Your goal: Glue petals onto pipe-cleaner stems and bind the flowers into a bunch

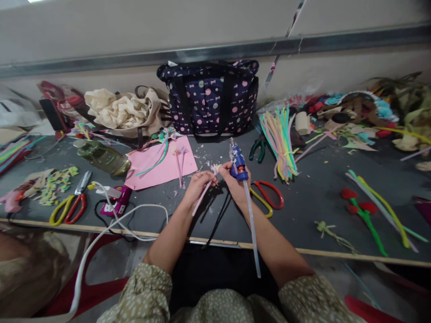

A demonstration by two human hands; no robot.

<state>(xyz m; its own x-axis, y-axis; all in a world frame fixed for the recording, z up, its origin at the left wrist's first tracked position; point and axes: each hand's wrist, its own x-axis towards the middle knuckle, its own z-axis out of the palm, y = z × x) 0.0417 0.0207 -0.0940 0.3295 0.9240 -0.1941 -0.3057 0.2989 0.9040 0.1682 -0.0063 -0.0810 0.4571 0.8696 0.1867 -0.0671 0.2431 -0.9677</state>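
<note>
A pale pink stem with a small cream and lilac flower head is pinched in my left hand. My right hand has its thumb and finger at the flower head. A blue glue gun is held in the same hand, its nozzle pointing away from me and a long clear glue stick trailing from its back toward my lap. Left of my hands, two finished-looking pink and lilac flowers lie on a pink sheet.
A dark patterned bag stands at the back. Scissors and green pliers lie to the right, near bundled pipe cleaners. On the left are a green bottle, other scissors, a purple device and a white cable.
</note>
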